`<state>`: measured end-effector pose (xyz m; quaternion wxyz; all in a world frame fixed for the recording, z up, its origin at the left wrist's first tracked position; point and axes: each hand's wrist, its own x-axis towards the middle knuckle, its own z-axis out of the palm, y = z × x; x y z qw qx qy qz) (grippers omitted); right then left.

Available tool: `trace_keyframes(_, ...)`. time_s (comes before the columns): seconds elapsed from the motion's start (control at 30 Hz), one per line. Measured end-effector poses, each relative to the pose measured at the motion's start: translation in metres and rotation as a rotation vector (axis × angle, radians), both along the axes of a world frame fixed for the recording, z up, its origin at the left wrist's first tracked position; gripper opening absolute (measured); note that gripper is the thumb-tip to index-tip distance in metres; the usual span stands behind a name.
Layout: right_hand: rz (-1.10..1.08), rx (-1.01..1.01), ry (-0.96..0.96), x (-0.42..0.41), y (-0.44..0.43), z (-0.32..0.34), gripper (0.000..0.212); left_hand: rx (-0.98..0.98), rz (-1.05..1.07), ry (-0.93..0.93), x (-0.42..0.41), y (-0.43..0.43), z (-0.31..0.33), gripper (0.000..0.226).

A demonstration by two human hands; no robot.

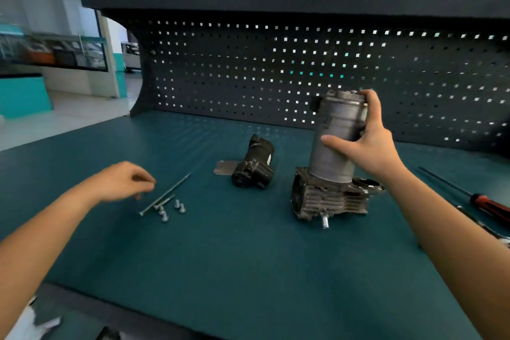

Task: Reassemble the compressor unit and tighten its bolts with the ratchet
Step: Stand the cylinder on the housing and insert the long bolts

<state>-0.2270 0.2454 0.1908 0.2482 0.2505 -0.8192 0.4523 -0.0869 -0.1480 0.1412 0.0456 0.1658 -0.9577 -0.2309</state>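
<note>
Head view | right hand (pixel 369 143) gripped cylinder (pixel 336 130) on finned housing (pixel 328 199) | left hand (pixel 124 181) relaxed, empty, beside loose bolts (pixel 168 203) | bolting judged unstarted

On my teal, finely ribbed bench mat (pixel 234 257): a dull silver-grey metal cylinder (pixel 338 124), a black cast motor block (pixel 254 167), bright silver bolts (pixel 177 204), against a dark grey square-holed pegboard (pixel 303 63).
</note>
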Motion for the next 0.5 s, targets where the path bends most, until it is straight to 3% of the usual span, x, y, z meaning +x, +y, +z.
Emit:
trace_keyframes(0.17, -0.026, -0.003, 0.022, 0.008, 0.0, -0.002, 0.095, 0.025, -0.063, -0.117, 0.015, -0.004, -0.017, 0.026)
trace_keyframes(0.33, -0.054, -0.002, 0.078, 0.017, 0.0, -0.006, 0.09, -0.272, -0.042, -0.158, 0.015, -0.003, -0.024, 0.016)
trace_keyframes(0.4, -0.047, 0.002, 0.075, 0.018, 0.0, -0.005, 0.091, -0.325, -0.019, -0.101, 0.013, -0.004, -0.03, 0.008)
trace_keyframes(0.5, -0.024, 0.001, 0.056, 0.021, 0.0, -0.005, 0.094, -0.256, 0.13, 0.146, 0.007, -0.018, -0.039, 0.008)
